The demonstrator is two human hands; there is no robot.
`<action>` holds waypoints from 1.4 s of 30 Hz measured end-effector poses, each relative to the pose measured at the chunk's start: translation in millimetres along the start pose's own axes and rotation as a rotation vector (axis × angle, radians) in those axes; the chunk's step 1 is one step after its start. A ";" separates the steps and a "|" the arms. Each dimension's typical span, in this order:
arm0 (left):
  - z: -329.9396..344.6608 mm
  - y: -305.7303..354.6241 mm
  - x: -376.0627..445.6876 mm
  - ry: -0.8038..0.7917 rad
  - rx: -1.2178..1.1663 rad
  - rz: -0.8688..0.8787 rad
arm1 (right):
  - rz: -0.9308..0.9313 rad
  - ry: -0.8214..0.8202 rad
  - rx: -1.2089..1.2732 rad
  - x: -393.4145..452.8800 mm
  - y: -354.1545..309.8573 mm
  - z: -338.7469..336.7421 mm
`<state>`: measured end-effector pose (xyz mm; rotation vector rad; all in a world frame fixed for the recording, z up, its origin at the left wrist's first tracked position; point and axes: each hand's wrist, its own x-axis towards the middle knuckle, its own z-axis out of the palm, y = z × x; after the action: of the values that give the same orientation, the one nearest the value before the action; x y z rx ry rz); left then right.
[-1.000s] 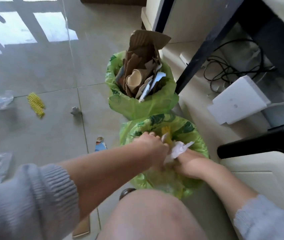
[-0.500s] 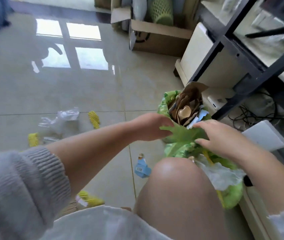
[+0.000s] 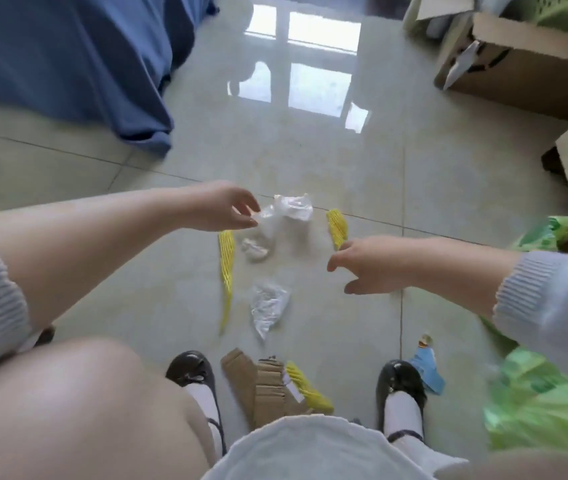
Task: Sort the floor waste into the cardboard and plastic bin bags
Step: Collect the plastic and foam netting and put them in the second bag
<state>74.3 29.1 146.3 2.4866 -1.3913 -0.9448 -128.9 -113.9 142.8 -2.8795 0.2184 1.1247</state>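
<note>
Waste lies scattered on the tiled floor in front of me. My left hand (image 3: 227,207) hovers open, its fingertips at the edge of a crumpled clear plastic wrap (image 3: 286,211). My right hand (image 3: 367,263) is open too, fingers spread, just below a short yellow foam net (image 3: 337,227). A long yellow net (image 3: 226,268) and a second clear plastic piece (image 3: 268,306) lie between my hands. Cardboard scraps (image 3: 262,384) with another yellow net (image 3: 307,389) sit between my shoes. The green bin bags (image 3: 539,407) are at the right edge; the far bag (image 3: 566,233) shows cardboard inside.
A blue cloth (image 3: 78,60) hangs down at the upper left. Cardboard boxes (image 3: 518,71) stand at the upper right. A blue paper scrap (image 3: 428,368) lies beside my right shoe (image 3: 398,382). My knee (image 3: 78,403) fills the lower left.
Both hands left the green bags, and the view swung left to the floor waste. Now they reach out open over the plastic wrap and yellow nets.
</note>
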 end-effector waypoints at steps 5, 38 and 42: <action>66.9 -67.1 30.1 -0.150 -0.003 -0.074 | -0.187 -0.051 -0.065 90.9 -34.6 52.4; 122.0 -112.5 221.6 0.083 0.219 0.330 | 0.035 0.382 0.402 303.1 103.0 50.9; 142.4 -121.1 241.0 -0.130 0.374 0.234 | 0.077 0.229 0.357 322.1 104.7 65.1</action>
<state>168.9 -72.5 -125.3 2.4609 -2.0148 -0.8767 46.2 -248.7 -122.0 -2.6866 0.4872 0.6763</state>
